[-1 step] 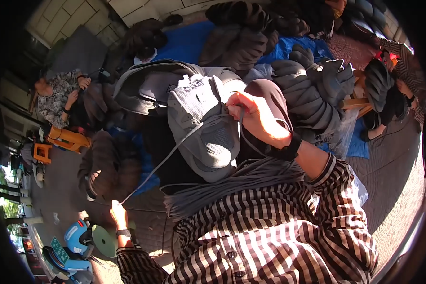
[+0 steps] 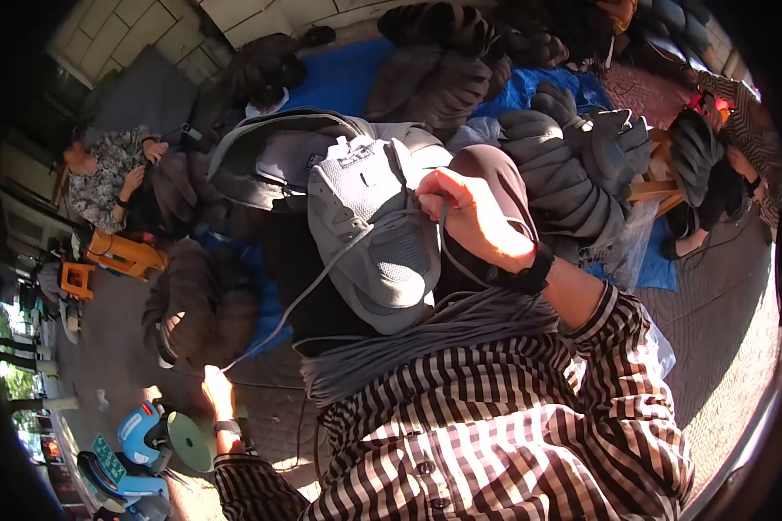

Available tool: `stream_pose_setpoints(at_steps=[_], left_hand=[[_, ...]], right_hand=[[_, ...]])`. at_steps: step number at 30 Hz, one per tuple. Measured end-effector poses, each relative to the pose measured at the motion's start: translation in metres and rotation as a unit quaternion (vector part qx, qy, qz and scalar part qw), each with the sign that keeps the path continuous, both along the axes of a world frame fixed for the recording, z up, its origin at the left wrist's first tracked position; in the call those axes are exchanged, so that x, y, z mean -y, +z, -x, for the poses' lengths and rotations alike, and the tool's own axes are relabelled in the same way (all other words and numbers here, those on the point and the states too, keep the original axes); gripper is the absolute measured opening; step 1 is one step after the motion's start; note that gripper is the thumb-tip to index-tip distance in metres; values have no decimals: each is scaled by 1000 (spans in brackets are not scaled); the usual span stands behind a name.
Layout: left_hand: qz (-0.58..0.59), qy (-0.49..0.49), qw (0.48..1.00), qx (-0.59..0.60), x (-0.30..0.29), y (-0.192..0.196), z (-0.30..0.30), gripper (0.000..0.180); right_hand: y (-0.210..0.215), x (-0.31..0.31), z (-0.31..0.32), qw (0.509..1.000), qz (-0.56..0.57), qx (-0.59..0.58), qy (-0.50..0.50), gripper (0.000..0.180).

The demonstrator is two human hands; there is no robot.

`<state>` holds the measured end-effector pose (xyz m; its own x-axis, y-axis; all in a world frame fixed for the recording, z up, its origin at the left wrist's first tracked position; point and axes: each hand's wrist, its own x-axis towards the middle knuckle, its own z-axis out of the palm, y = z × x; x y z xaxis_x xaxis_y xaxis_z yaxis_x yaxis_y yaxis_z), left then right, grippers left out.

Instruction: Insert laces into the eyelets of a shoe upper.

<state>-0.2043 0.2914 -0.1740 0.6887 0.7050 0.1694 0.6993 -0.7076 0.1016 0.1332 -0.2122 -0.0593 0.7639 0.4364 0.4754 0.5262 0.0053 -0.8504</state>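
Observation:
A grey shoe upper (image 2: 371,230) lies on my lap, toe toward me, with a mesh toe panel and a lace partly threaded through its eyelets. My right hand (image 2: 473,217) is closed at the shoe's right eyelet row, pinching a part of the grey shoelace (image 2: 308,289). Off to the lower left, my left hand (image 2: 219,392) grips the lace's other length, which runs from the shoe in a slightly sagging line. Behind the shoe, more grey uppers (image 2: 235,156) rest stacked against it. Across my lap spreads a bundle of loose grey laces (image 2: 434,343).
Stacked grey uppers (image 2: 556,169) stand at the right, and dark ones (image 2: 195,295) at the left. Blue sheets (image 2: 343,74) lie underneath. Orange stools (image 2: 126,254) and a seated person (image 2: 109,178) are at left; another person (image 2: 743,156) sits at right. A blue scooter (image 2: 143,434) is lower left.
The lace between the shoe and my left hand has gone from nearly straight to slightly slack. My left hand has shifted very little; my right hand stays at the eyelets.

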Motion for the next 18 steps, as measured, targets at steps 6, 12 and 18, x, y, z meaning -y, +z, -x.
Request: stream_pose_setpoints(at_steps=[6, 12, 18], left_hand=[[237, -183, 929, 217, 88, 60, -69, 7], [343, -255, 845, 322, 166, 109, -124, 10], [322, -378, 805, 325, 240, 148, -175, 7]], right_hand=[[1, 8, 3, 998, 62, 16, -1, 8], [10, 5, 2, 997, 75, 34, -4, 2], [27, 3, -6, 985, 160, 71, 11, 9]])
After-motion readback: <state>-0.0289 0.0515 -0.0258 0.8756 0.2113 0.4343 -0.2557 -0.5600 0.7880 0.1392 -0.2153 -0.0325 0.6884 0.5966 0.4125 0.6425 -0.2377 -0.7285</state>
